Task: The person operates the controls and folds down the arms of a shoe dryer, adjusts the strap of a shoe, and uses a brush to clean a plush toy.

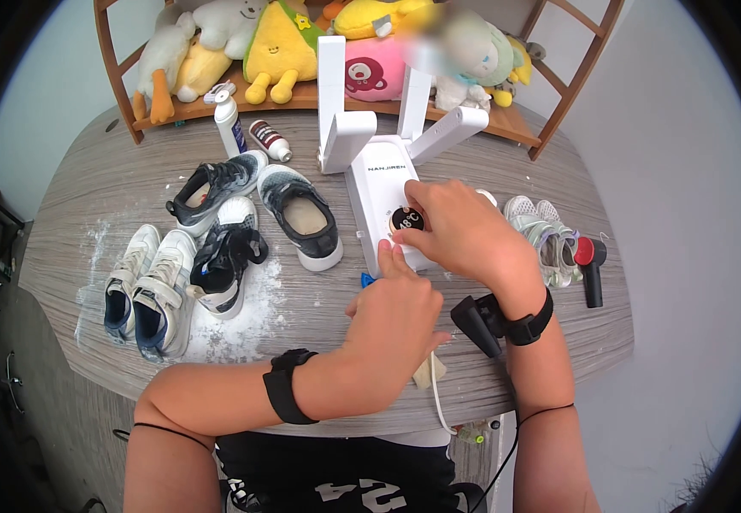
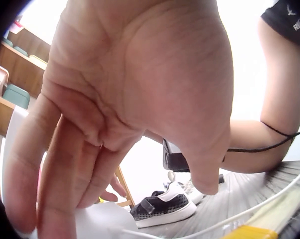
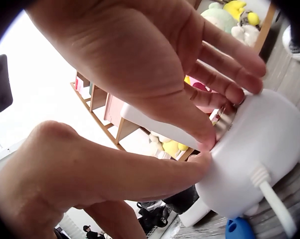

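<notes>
A white NANJIREN device [image 1: 370,184] with several upright arms stands mid-table. The right hand [image 1: 464,235] has its thumb and fingers round the dial [image 1: 406,221], whose black display shows a temperature; in the right wrist view the same hand [image 3: 140,59] grips the silvery knob [image 3: 223,122]. Extended fingers of the left hand [image 1: 394,333] touch the device's front end just below the dial. Close to the right thumb, a left fingertip meets the white housing [image 3: 269,144] in the right wrist view. The left wrist view shows the left palm [image 2: 140,74] with fingers mostly straight.
Dark sneakers [image 1: 302,214] and white shoes [image 1: 165,291] stand left, beside white powder [image 1: 255,316]. Behind are two bottles [image 1: 229,124] and a shelf of plush toys [image 1: 281,51]. Pale shoes [image 1: 550,244] and a red-black tool [image 1: 591,261] lie right. A white cable [image 1: 437,393] runs frontward.
</notes>
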Demonstrator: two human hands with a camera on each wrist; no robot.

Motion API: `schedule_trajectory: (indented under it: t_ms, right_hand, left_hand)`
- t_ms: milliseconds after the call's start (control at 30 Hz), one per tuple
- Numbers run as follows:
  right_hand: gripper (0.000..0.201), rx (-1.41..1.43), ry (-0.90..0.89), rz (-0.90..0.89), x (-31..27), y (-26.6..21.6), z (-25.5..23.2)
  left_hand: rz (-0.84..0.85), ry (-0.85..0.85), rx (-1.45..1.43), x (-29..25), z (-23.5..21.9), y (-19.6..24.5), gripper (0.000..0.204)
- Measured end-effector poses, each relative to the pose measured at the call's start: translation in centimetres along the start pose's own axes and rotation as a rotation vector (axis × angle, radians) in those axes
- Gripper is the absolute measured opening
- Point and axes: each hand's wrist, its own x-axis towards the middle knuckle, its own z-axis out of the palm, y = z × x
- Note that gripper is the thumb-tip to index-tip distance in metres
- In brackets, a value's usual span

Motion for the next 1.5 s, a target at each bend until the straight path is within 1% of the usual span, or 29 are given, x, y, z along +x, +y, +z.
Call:
schedule_trajectory:
  t_ms: [67, 167, 267, 367, 433, 467, 533, 633, 667, 733, 767, 833, 967, 1000, 1033, 1067, 1133, 1200, 1267, 1333, 1433, 1500]
  right_hand:
    - [0.033, 0.010, -0.001, -0.036, 0.1, -0.1, -0.3]
    - [0.031, 0.020, -0.033, -0.048, 0.0, -0.2, -0.6]
    - [0.032, 0.019, -0.025, -0.075, 0.0, 0.0, -0.3]
    - [0.033, 0.003, 0.009, -0.113, -0.1, 0.2, 0.0]
    - [0.035, -0.006, -0.006, -0.027, 0.0, 0.0, 0.2]
    - [0.035, -0.006, -0.005, -0.026, 0.0, -0.5, 0.4]
    - [0.039, -0.082, -0.017, 0.138, 0.1, -1.7, 0.5]
    - [0.039, -0.100, -0.071, 0.169, 0.5, -2.3, -0.5]
    - [0.039, -0.100, -0.071, 0.167, 0.4, -1.9, -0.3]
    - [0.038, -0.048, 0.011, -0.013, 0.2, -0.4, 0.1]
    - [0.038, -0.047, 0.011, -0.014, 0.2, -0.1, 0.1]
    - [0.039, 0.027, 0.015, -0.101, 0.2, 0.3, -0.1]
    - [0.040, 0.053, -0.003, -0.115, 0.0, 0.3, -0.2]
    - [0.040, 0.033, -0.014, -0.068, 0.1, 0.1, -0.1]
    - [0.040, 0.010, -0.021, -0.022, 0.2, -0.1, -0.1]
    - [0.040, 0.009, -0.018, -0.021, 0.2, -0.3, 0.0]
    - [0.040, -0.075, -0.014, 0.075, 0.3, -0.9, 0.3]
    - [0.040, -0.051, -0.029, 0.065, 0.2, -0.8, -0.1]
    - [0.039, -0.028, -0.043, 0.051, 0.2, -0.5, -0.3]
    - [0.037, -0.010, -0.019, -0.051, 0.2, 0.3, 0.0]
    - [0.034, 0.005, -0.049, -0.058, 0.1, -0.1, -0.6]
    - [0.034, -0.006, -0.030, -0.065, 0.1, 0.3, 0.0]
  left_hand:
    - [-0.036, 0.001, -0.031, -0.1, -0.4, 0.1, 0.086]
    - [-0.018, 0.031, -0.037, 0.0, -0.1, -0.1, 0.083]
    - [-0.018, 0.072, -0.027, -0.1, 0.2, -0.1, 0.083]
    - [-0.021, 0.064, -0.052, 0.0, 0.1, -0.1, 0.084]
    - [-0.025, 0.057, -0.047, 0.0, 0.0, -0.1, 0.085]
    - [-0.031, 0.050, -0.043, 0.0, 0.0, 0.0, 0.085]
    - [-0.035, 0.063, -0.032, -0.1, 0.1, 0.1, 0.085]
    - [-0.042, 0.067, -0.041, 0.0, 0.6, 0.0, 0.085]
    - [-0.042, 0.059, -0.058, 0.0, 0.6, 0.0, 0.084]
    - [-0.041, 0.052, -0.063, 0.0, 0.2, -0.1, 0.083]
    - [-0.039, 0.044, -0.068, 0.0, 0.1, -0.1, 0.082]
    - [-0.029, 0.041, -0.069, 0.0, 0.0, -0.2, 0.081]
    - [-0.036, 0.041, -0.051, -0.1, -0.1, 0.0, 0.078]
    - [-0.037, 0.036, -0.053, -0.2, 0.2, 0.0, 0.078]
    - [-0.026, 0.069, -0.024, -0.2, 0.4, -0.1, 0.077]
    - [-0.015, 0.104, 0.007, -0.1, 0.5, -0.1, 0.076]
    - [-0.018, 0.104, 0.004, -0.1, 0.4, -0.1, 0.075]
    - [-0.026, 0.103, -0.001, -0.1, 0.4, 0.0, 0.074]
    - [-0.035, 0.068, -0.046, -0.1, 0.2, -0.1, 0.073]
    - [-0.029, 0.062, -0.051, -0.1, -0.2, -0.2, 0.072]
    - [-0.021, 0.064, -0.059, -0.1, -0.2, -0.2, 0.072]
    - [-0.023, 0.073, -0.062, -0.2, -0.3, -0.3, 0.071]
